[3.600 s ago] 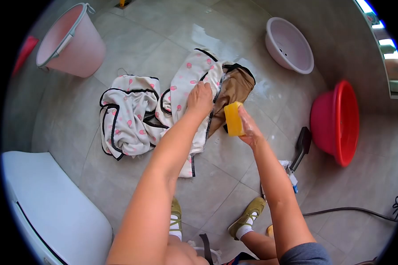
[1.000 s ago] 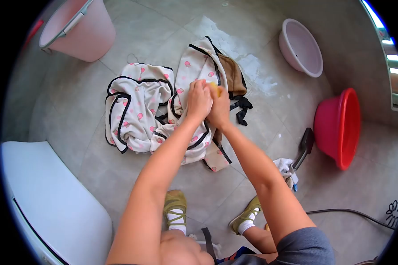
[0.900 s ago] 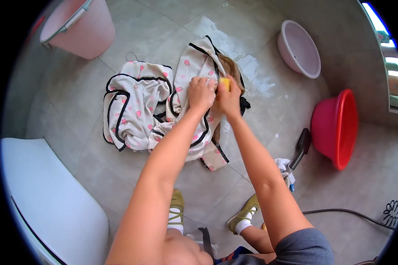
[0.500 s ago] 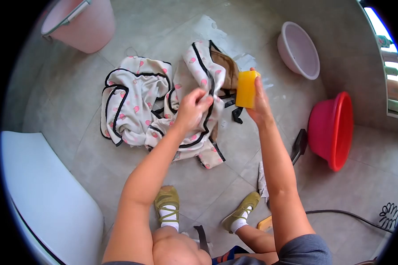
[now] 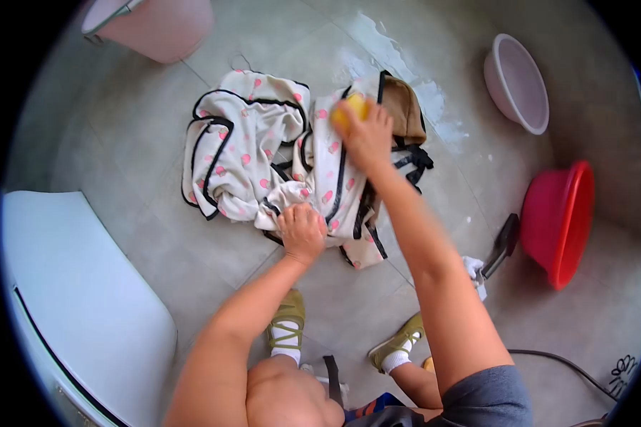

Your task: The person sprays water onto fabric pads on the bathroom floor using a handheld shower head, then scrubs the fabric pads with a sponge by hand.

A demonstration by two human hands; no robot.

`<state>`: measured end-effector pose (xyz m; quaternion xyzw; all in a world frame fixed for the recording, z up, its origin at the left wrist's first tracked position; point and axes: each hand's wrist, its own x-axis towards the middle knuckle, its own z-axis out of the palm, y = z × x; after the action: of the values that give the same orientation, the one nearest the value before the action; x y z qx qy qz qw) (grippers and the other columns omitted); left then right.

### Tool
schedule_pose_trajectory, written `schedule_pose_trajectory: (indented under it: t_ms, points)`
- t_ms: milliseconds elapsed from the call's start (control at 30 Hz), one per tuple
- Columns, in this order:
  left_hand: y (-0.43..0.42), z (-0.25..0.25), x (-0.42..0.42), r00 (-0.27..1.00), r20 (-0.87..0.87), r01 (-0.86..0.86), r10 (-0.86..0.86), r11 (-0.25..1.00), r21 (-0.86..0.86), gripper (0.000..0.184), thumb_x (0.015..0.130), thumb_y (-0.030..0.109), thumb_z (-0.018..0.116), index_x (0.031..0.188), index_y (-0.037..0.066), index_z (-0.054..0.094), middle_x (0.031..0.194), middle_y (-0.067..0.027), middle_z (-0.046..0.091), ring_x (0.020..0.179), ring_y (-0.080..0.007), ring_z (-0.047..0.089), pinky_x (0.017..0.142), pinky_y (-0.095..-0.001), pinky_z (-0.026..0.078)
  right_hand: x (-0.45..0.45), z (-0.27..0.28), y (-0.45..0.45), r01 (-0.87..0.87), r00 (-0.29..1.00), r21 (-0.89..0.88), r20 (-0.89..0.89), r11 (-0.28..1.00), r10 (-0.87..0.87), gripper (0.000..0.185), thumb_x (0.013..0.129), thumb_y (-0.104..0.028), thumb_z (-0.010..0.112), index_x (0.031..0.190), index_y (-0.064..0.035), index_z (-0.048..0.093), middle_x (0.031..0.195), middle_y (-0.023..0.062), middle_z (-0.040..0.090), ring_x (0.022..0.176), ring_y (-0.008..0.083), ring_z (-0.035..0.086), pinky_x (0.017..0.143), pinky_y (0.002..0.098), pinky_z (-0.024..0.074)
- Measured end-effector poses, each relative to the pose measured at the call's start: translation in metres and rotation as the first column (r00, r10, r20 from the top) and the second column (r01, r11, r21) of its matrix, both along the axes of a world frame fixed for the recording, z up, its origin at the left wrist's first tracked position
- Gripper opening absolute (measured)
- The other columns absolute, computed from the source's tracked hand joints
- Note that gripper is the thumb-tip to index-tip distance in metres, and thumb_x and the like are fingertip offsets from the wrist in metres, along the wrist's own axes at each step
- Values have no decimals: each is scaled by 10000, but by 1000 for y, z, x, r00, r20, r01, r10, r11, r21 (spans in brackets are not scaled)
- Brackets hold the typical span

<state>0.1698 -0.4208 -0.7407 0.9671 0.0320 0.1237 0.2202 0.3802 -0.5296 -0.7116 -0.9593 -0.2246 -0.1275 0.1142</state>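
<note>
A white fabric cover (image 5: 246, 153) with pink prints and black edging lies crumpled on the grey floor. Its brown lining (image 5: 404, 110) shows at the upper right, beside black straps (image 5: 414, 164). My right hand (image 5: 369, 136) grips a yellow bar of soap (image 5: 352, 108) and has it against the fabric near the black edging. Part of the bar is hidden by the fingers. At the lower edge of the cover, my left hand (image 5: 303, 233) is closed on a bunched fold of the cloth.
To the right stand a pale pink basin (image 5: 516, 85) and a red basin (image 5: 559, 220), tilted on its side. A black-handled brush (image 5: 502, 245) lies near it. A pink bucket (image 5: 157, 28) is at the upper left, a white panel (image 5: 85, 277) at left. Whitish wet patches (image 5: 392, 57) mark the floor.
My right hand has brought the soap left and down onto the fabric. My left hand has moved down to the cover's lower edge, and the cloth there lies flatter.
</note>
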Motion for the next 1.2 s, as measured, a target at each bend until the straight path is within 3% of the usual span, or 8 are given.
schedule_pose_trajectory:
  t_ms: [333, 467, 600, 700, 833, 1000, 1133, 1200]
  points:
    - [7, -2, 5, 997, 35, 71, -70, 997, -43, 97, 721, 204, 601, 698, 110, 594, 908, -114, 545, 816, -302, 519, 653, -439, 382, -141, 33, -21, -167, 892, 218, -381, 962, 241, 458, 787, -415, 698, 1222, -304, 606, 1238, 193, 496, 1126, 372, 479, 938, 462, 381]
    - [11, -10, 5, 977, 130, 170, -167, 985, -7, 172, 703, 230, 587, 619, 89, 536, 832, -152, 513, 783, -348, 498, 636, -463, 355, -93, 4, -18, -289, 942, 167, -128, 943, 311, 454, 763, -363, 725, 1197, -295, 612, 1218, 177, 502, 1076, 359, 495, 908, 459, 391]
    - [14, -10, 5, 978, 38, 208, -207, 978, -31, 188, 699, 236, 589, 608, 84, 525, 831, -154, 510, 784, -345, 497, 638, -465, 357, 45, -13, -4, 85, 992, -61, 99, 995, -79, 396, 842, -411, 642, 1207, -273, 573, 1131, 148, 529, 1003, 335, 505, 826, 454, 395]
    - [17, -7, 4, 976, -25, 218, -218, 976, 3, 175, 708, 250, 612, 634, 94, 588, 880, -135, 562, 829, -328, 530, 674, -452, 398, 71, -12, 3, 112, 994, -25, -8, 993, -112, 370, 871, -441, 600, 1197, -268, 582, 1140, 151, 539, 1013, 333, 511, 817, 466, 403]
    - [13, -7, 7, 973, 71, 221, -219, 975, -26, 187, 701, 248, 600, 625, 81, 564, 888, -154, 543, 810, -350, 515, 654, -467, 367, -51, -4, -11, -218, 964, -17, -162, 976, 213, 409, 826, -432, 651, 1199, -269, 605, 1248, 191, 499, 1113, 366, 482, 925, 470, 391]
    - [15, -9, 2, 973, 43, 231, -229, 972, -43, 207, 721, 278, 602, 649, 84, 600, 897, -161, 566, 821, -358, 523, 670, -474, 376, -125, 28, -37, -258, 856, 231, -397, 938, 333, 461, 785, -389, 700, 1228, -311, 599, 1258, 184, 484, 1108, 360, 474, 943, 465, 386]
    - [16, -10, 1, 969, 18, 245, -247, 966, 81, 155, 696, 262, 624, 650, 114, 615, 856, -123, 565, 840, -328, 530, 695, -456, 404, -35, -8, -18, -281, 959, 32, -33, 959, 282, 389, 798, -359, 670, 1174, -290, 603, 1196, 175, 512, 1072, 345, 488, 905, 444, 393]
    - [16, -8, 3, 962, 14, 273, -274, 962, 26, 157, 706, 254, 619, 648, 108, 607, 866, -123, 567, 839, -332, 526, 697, -466, 401, 25, -8, -7, 10, 997, -31, 71, 999, -8, 355, 841, -394, 635, 1172, -271, 601, 1177, 141, 514, 1040, 315, 486, 835, 448, 387]
